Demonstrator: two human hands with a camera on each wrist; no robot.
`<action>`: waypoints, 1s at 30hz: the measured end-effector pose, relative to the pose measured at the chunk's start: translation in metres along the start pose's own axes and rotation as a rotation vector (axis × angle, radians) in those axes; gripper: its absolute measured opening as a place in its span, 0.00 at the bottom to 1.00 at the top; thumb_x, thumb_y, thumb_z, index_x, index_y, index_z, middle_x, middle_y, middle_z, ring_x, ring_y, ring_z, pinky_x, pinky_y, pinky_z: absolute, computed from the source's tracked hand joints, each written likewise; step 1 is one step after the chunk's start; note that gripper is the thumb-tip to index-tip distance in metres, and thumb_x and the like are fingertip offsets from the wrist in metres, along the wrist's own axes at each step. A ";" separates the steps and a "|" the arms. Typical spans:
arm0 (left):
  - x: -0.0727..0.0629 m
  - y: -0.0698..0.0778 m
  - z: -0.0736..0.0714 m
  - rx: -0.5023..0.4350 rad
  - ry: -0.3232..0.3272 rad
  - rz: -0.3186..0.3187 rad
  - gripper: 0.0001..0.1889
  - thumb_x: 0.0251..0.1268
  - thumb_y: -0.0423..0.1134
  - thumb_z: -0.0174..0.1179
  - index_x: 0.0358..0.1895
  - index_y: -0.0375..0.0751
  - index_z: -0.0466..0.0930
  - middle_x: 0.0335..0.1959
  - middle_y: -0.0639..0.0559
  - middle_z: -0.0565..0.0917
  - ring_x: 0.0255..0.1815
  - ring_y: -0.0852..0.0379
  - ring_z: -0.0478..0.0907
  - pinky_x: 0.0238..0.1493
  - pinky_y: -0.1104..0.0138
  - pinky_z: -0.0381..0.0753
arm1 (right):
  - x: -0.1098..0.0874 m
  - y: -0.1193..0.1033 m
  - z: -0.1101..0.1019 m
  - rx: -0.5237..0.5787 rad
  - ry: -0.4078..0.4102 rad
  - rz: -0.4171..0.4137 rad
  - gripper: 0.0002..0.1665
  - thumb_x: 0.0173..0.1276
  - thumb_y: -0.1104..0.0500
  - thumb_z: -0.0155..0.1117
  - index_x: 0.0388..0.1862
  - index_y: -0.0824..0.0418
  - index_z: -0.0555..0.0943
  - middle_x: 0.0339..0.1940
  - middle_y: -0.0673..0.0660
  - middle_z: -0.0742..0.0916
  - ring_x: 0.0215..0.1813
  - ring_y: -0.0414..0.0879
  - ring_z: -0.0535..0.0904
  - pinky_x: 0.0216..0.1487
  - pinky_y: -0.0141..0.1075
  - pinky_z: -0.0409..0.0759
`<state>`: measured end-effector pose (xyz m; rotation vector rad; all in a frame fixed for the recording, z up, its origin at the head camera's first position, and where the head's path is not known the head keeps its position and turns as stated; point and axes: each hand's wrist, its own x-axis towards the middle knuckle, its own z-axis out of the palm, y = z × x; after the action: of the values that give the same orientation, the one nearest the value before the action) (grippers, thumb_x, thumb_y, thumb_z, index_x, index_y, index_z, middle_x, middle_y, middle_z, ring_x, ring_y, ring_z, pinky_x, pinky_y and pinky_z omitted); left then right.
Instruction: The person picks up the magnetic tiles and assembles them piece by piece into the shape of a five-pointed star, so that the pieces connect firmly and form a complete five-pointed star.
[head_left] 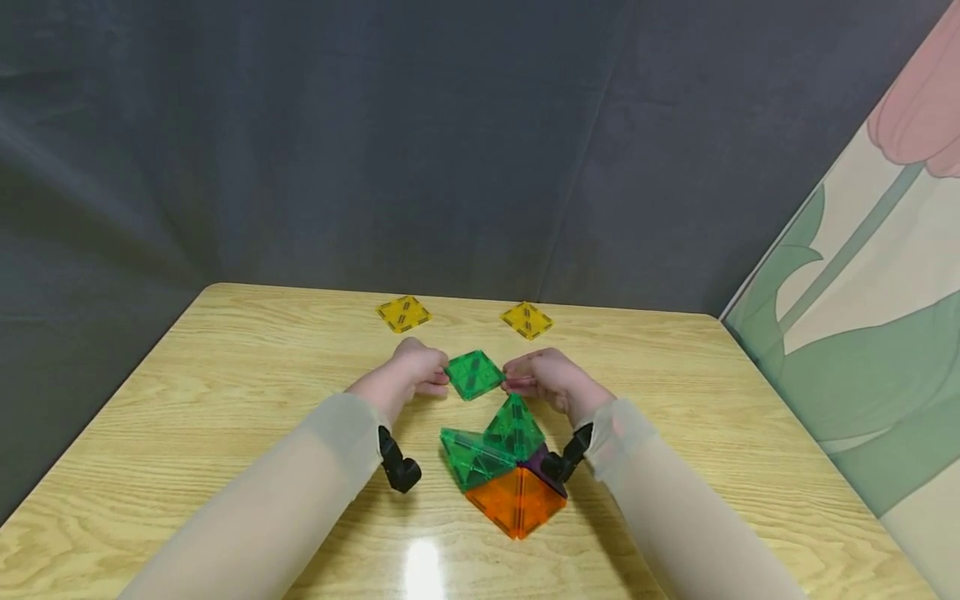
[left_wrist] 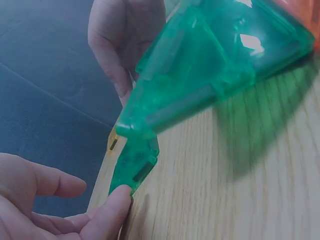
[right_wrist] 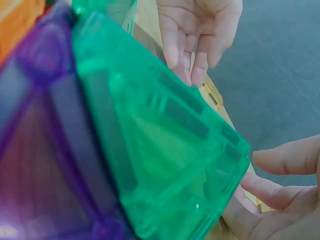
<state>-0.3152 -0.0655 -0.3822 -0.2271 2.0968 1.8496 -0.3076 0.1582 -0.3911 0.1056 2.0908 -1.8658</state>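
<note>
Noting dark bars along the tile edges and across the middle of each of two yellow rhombuses, left (head_left: 404,313) and right (head_left: 527,320), lying flat and well apart near the table's (head_left: 262,400) far edge. Dark cloth (head_left: 420,150) hangs behind; a flowered panel (head_left: 885,333) stands at right. An assembled piece stands nearer the wearer, between the sleeves: orange panels (head_left: 495,500) in front, purple panel (head_left: 535,457) to the right, green raised panels (head_left: 515,429) toward the far side. These block much of both wrist views. Green rhombus (head_left: 474,375) lies flat just beyond the piece, between the hands. Left hand (head_left: 412,367): loosely bent, a narrow gap between digits, one fingertip touching the rhombus's left corner. Right hand (head_left: 547,377): digits slightly parted, fingertips at the right corner; contact cannot be told.
</note>
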 end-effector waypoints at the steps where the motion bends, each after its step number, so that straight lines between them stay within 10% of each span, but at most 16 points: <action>1: 0.000 0.000 0.000 -0.001 0.009 0.001 0.26 0.69 0.28 0.52 0.67 0.23 0.58 0.48 0.32 0.73 0.39 0.46 0.81 0.40 0.61 0.86 | 0.000 0.000 0.000 -0.004 0.004 -0.002 0.21 0.75 0.71 0.51 0.63 0.82 0.70 0.55 0.73 0.79 0.44 0.52 0.85 0.54 0.41 0.81; 10: 0.014 -0.009 -0.001 0.016 0.099 0.009 0.16 0.68 0.26 0.60 0.56 0.24 0.74 0.34 0.38 0.79 0.24 0.54 0.81 0.29 0.64 0.87 | 0.002 0.001 0.008 -0.008 0.038 -0.004 0.19 0.71 0.75 0.53 0.59 0.82 0.73 0.50 0.70 0.79 0.41 0.51 0.84 0.53 0.42 0.82; 22: 0.016 -0.013 0.001 -0.036 0.098 0.049 0.09 0.66 0.25 0.60 0.47 0.27 0.81 0.33 0.41 0.82 0.27 0.54 0.82 0.29 0.64 0.86 | 0.003 -0.002 0.004 -0.046 0.030 0.024 0.17 0.73 0.71 0.54 0.58 0.75 0.75 0.31 0.61 0.86 0.31 0.46 0.84 0.38 0.35 0.85; 30: -0.018 0.008 -0.006 -0.224 0.045 0.190 0.10 0.70 0.31 0.61 0.50 0.31 0.83 0.38 0.42 0.83 0.36 0.52 0.84 0.36 0.64 0.87 | -0.031 -0.032 -0.003 0.095 -0.004 -0.101 0.21 0.73 0.71 0.54 0.63 0.77 0.71 0.33 0.58 0.84 0.32 0.44 0.84 0.45 0.37 0.85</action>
<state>-0.3023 -0.0720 -0.3683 -0.1271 1.9979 2.2132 -0.2881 0.1617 -0.3513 0.0194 2.0394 -2.0222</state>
